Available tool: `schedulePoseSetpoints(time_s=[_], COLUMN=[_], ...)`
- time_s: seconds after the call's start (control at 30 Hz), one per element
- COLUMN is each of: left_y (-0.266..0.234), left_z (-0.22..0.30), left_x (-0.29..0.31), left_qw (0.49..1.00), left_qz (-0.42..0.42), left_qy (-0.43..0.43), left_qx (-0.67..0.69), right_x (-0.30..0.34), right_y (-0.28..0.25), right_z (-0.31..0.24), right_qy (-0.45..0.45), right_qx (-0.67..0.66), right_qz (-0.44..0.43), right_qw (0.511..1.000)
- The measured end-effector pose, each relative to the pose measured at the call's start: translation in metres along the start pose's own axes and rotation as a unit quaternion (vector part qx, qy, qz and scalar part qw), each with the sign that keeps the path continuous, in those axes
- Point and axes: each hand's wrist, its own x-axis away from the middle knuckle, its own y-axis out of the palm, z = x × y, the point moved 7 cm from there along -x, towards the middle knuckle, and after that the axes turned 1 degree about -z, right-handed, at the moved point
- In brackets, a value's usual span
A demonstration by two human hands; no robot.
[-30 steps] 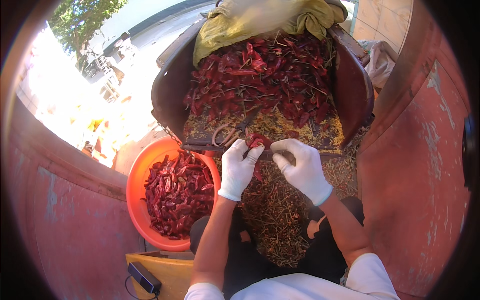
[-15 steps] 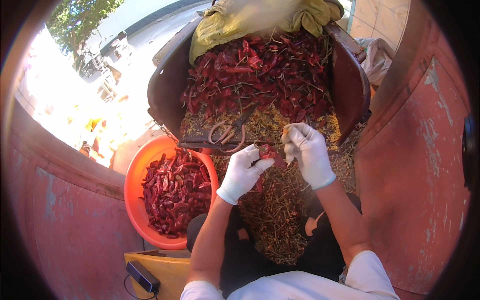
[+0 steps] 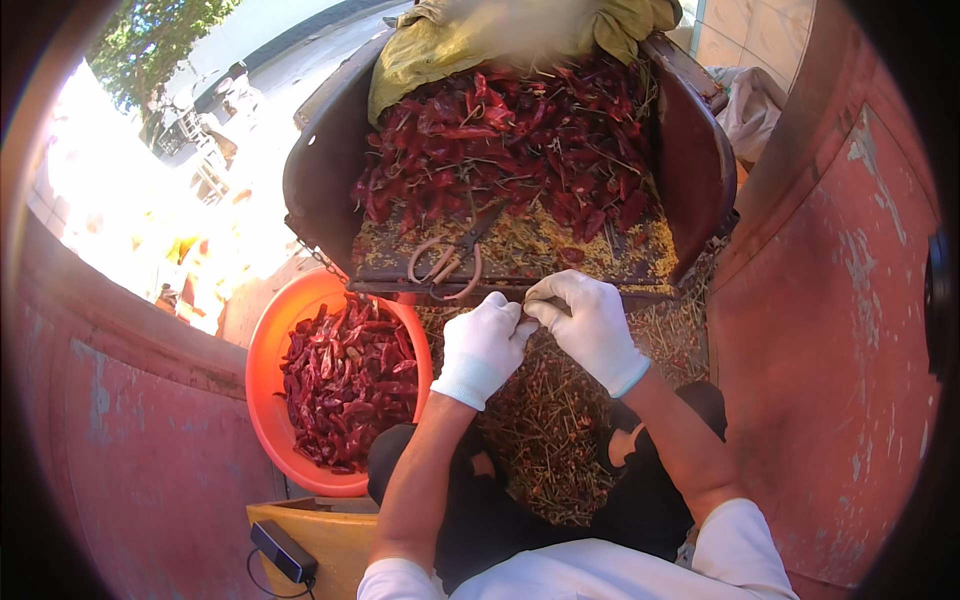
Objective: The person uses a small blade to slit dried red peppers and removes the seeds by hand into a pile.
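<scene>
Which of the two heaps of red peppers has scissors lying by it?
The trough heap, straight ahead: the scissors lie in front of it, on the floor of the dark trough. The basin heap, leftward, has none.

A small brownish bit (image 3: 527, 302) shows where the left hand (image 3: 482, 342) and right hand (image 3: 590, 325) meet; the rest is hidden, so its shape is unclear. Deep red, wrinkled peppers (image 3: 500, 145) lie heaped at all angles inside the dark metal bin (image 3: 692, 170), many with thin, pale stems on them. More dark red peppers (image 3: 350, 385), creased and glossy, lie in a loose mound in the orange tub (image 3: 262, 405), well below its rim on the near side. Thin brown loose stems (image 3: 545, 430) lie thickly tangled below the hands.
</scene>
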Motion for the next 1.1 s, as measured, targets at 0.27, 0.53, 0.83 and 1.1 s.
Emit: schedulePoseSetpoints(time_s=[0.27, 0.53, 0.83, 1.1], left_y=[0.0, -0.012, -0.016, -0.023], left_z=[0.0, -0.005, 0.007, -0.007], left_x=[0.002, 0.001, 0.001, 0.007], left_qw=[0.999, 0.994, 0.963, 0.954], left_qz=[0.031, 0.071, 0.125, 0.17], left_qy=[-0.003, 0.006, 0.049, 0.022], left_qx=[0.021, 0.079, 0.233, 0.244], right_x=[0.0, 0.001, 0.007, -0.015], right_y=[0.005, 0.006, 0.014, -0.021], right_z=[0.004, 0.009, 0.038, 0.031], right_qy=[0.013, 0.127, 0.293, 0.198], right_qx=[0.044, -0.098, -0.492, -0.384], right_qz=[0.023, -0.008, 0.008, 0.181], right_qw=[0.999, 0.987, 0.82, 0.883])
